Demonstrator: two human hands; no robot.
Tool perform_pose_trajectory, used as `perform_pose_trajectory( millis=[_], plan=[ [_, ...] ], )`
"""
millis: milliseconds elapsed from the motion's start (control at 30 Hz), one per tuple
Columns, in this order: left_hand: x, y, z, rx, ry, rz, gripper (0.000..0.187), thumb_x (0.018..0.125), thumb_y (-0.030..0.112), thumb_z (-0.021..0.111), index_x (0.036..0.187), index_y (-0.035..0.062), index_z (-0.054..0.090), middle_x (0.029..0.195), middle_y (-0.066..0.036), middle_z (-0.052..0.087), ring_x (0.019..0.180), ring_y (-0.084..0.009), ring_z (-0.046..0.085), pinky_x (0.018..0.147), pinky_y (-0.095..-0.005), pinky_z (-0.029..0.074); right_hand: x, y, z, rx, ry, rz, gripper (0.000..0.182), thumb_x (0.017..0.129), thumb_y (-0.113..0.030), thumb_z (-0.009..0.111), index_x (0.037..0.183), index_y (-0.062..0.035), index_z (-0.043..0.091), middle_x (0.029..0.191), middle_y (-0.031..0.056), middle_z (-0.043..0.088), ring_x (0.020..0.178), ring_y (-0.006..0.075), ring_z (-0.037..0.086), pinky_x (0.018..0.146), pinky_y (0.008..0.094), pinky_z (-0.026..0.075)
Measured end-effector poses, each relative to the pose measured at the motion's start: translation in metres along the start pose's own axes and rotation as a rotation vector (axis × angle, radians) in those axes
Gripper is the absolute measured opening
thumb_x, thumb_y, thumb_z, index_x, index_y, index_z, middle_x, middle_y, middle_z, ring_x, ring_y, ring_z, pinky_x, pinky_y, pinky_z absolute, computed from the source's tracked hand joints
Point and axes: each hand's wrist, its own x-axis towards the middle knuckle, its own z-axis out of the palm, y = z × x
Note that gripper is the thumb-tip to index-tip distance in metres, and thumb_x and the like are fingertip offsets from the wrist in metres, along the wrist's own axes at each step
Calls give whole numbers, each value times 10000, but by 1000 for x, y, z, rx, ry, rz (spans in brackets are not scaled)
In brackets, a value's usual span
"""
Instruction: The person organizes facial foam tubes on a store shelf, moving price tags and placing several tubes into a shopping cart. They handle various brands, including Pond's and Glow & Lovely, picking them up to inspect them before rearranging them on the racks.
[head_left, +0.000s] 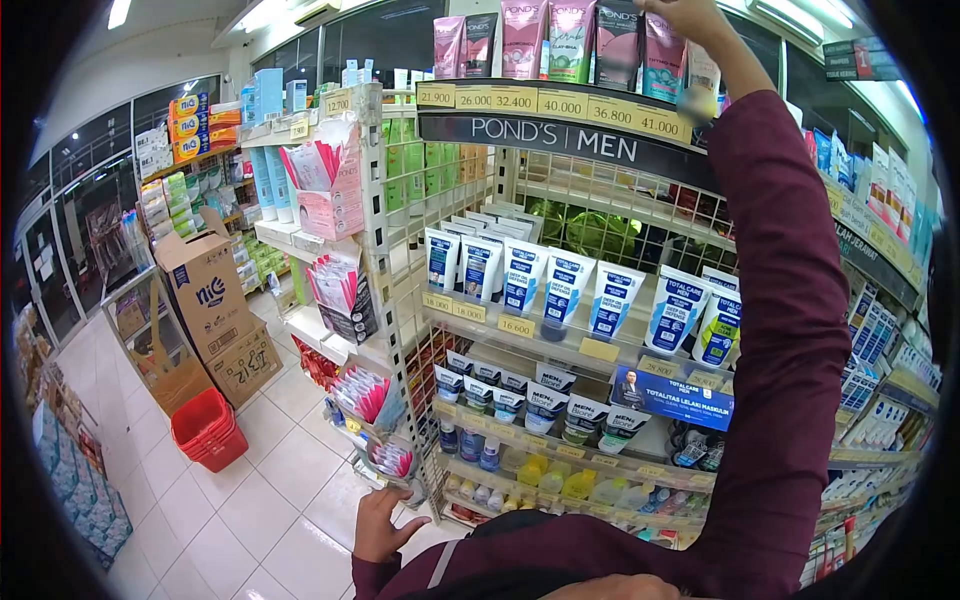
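Note:
My right arm, in a maroon sleeve, reaches up to the top shelf. There my right hand [698,22], partly cut off by the frame edge, has its fingers curled over the top of a pink and dark Pond's face wash tube [664,58]. More Pond's tubes [522,40] stand upright in a row to its left. Low in the view, my left hand [385,525] is empty, its thumb apart from the bent fingers. It hovers near the end of the rack, close to a small container of pink packets [391,458].
Below are shelves with white-blue Total Care Men tubes [547,285] and Men's Biore tubes [545,407]. A price strip [562,103] edges the top shelf. To the left, red baskets [208,428] and cardboard boxes [208,290] stand on the tiled floor. Another stocked shelf [870,230] runs along the right.

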Motion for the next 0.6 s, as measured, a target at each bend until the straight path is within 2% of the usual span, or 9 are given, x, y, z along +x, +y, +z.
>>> perform_pose_trajectory(
  millis=[100,233,300,333,400,433,467,533,600],
  plan=[
    [2,2,0,-4,-12,3,495,668,368,860,1022,77,671,949,-81,680,920,-300,625,829,-385,437,-8,-1,-30,-100,91,119,373,823,-243,731,1107,-5,689,1029,178,725,945,291,698,838,367,545],
    [8,0,5,-6,-19,51,502,654,354,871,1005,51,678,929,-92,671,877,-305,624,785,-395,453,-44,12,-83,-198,80,109,334,831,-215,716,1091,-6,701,1005,167,731,901,287,703,808,367,549],
    [18,2,5,-51,-27,88,502,658,349,871,1011,50,678,947,-99,674,895,-310,627,805,-398,459,-70,10,-108,-250,-127,103,310,830,-195,715,1070,2,711,984,167,731,854,262,706,777,366,554],
    [26,4,4,-96,-27,116,501,662,345,870,1018,50,678,965,-107,677,912,-314,630,825,-400,464,-80,12,-113,-258,-128,113,310,830,-195,715,1070,2,711,984,167,731,854,262,706,777,366,554],
    [48,15,-3,-141,-40,172,508,662,341,871,1031,50,678,981,-116,677,927,-320,629,840,-400,466,-97,14,-123,-196,-282,153,257,844,-168,710,1039,0,726,940,152,734,826,229,707,748,354,564],
    [63,24,-8,-186,-43,219,515,662,338,872,1043,51,678,997,-125,677,943,-325,628,856,-400,468,-102,8,-124,-80,-324,290,292,872,-152,703,1096,35,693,975,160,723,858,226,705,746,345,579],
    [82,40,-19,-222,-85,256,525,666,336,869,1062,50,676,1012,-128,676,958,-321,624,853,-396,468,-103,10,-119,-84,-328,296,292,872,-152,703,1096,35,693,975,160,723,858,226,705,746,345,579],
    [121,67,-36,-165,-43,495,528,669,327,865,1072,44,674,1001,-119,673,949,-310,624,843,-397,467,-105,18,-105,309,-346,442,369,893,-153,698,1171,80,631,1043,180,697,899,262,702,760,354,594],
    [154,101,-53,-157,-40,605,522,673,327,862,1068,43,673,999,-110,674,947,-303,626,841,-400,466,-107,13,-95,483,-475,448,474,882,-174,724,1235,100,564,1096,199,669,943,297,696,783,372,597]
  ],
)
